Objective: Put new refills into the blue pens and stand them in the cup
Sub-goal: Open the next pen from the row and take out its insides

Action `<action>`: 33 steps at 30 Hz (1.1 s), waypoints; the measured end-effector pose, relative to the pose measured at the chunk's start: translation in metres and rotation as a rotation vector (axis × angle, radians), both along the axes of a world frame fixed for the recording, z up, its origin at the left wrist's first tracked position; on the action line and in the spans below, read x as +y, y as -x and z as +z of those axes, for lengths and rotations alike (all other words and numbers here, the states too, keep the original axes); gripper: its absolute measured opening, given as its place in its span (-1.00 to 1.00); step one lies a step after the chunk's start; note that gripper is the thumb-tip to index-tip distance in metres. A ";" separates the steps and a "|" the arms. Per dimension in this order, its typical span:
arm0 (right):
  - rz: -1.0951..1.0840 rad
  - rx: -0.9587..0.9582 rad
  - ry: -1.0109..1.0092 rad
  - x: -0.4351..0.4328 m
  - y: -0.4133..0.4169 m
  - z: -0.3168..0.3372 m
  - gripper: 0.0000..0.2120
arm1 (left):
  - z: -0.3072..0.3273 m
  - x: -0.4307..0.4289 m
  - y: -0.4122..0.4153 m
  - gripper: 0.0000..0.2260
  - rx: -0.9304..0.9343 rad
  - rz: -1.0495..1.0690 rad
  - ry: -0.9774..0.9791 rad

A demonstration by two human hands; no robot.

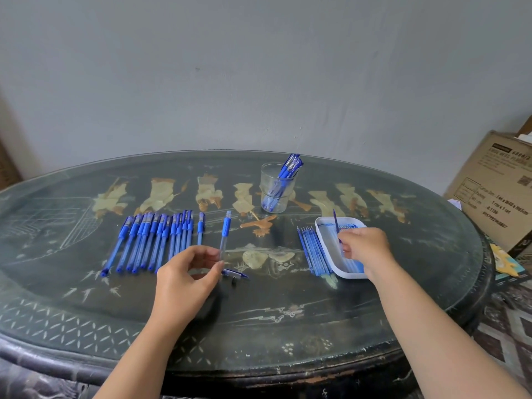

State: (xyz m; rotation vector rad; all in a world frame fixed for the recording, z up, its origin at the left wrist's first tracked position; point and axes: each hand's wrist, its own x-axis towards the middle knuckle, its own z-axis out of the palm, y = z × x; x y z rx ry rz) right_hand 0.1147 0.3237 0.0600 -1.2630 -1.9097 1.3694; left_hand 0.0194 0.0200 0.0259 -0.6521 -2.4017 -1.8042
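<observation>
My left hand (188,273) pinches the lower end of an opened pen barrel (224,234), clear with a blue grip, held upright over the table. Its blue cap (234,274) lies on the table just right of that hand. My right hand (365,246) holds a thin blue refill (336,224) over the white tray (349,274), tip pointing up. A row of blue refills (313,250) lies left of the tray. Several capped blue pens (152,240) lie in a row at the left. A glass cup (276,187) at the back holds several blue pens.
The oval dark table (259,321) has a glass top with inlaid figures. One single pen (200,230) lies apart from the row. A cardboard box (495,188) stands off the right edge, with a small coloured packet (506,263) below it. A grey wall is behind.
</observation>
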 end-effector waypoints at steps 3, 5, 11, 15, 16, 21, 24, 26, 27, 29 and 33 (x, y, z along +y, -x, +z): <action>0.073 0.252 0.347 -0.004 -0.004 0.007 -0.93 | 0.000 0.000 0.000 -0.79 -0.001 -0.004 0.005; 0.148 0.346 0.471 -0.011 -0.005 0.014 -0.90 | 0.000 0.001 0.000 -0.79 -0.010 -0.002 -0.002; 0.407 0.506 0.576 -0.065 0.005 0.045 -0.88 | 0.001 0.002 -0.004 -0.78 0.001 -0.089 -0.004; 0.492 0.618 0.556 -0.106 0.022 0.062 -0.92 | 0.002 0.000 -0.006 -0.80 0.006 -0.136 -0.002; 0.495 0.641 0.549 -0.113 0.026 0.064 -0.92 | 0.003 0.000 -0.006 -0.80 0.004 -0.145 -0.005; 0.516 0.633 0.545 -0.130 0.040 0.067 -0.91 | 0.003 -0.001 -0.006 -0.80 0.004 -0.157 -0.020; 0.518 0.594 0.503 -0.131 0.042 0.065 -0.90 | 0.004 -0.002 -0.005 -0.81 -0.007 -0.156 -0.016; 0.512 0.591 0.480 -0.132 0.042 0.065 -0.90 | 0.004 -0.003 -0.005 -0.81 -0.011 -0.156 -0.010; 0.510 0.587 0.458 -0.133 0.042 0.065 -0.90 | 0.004 -0.003 -0.005 -0.81 -0.009 -0.156 -0.008; 0.498 0.566 0.393 -0.135 0.043 0.064 -0.90 | 0.004 -0.003 -0.006 -0.82 -0.007 -0.159 0.000; 0.478 0.538 0.270 -0.136 0.044 0.063 -0.88 | 0.005 -0.003 -0.006 -0.81 0.003 -0.164 0.018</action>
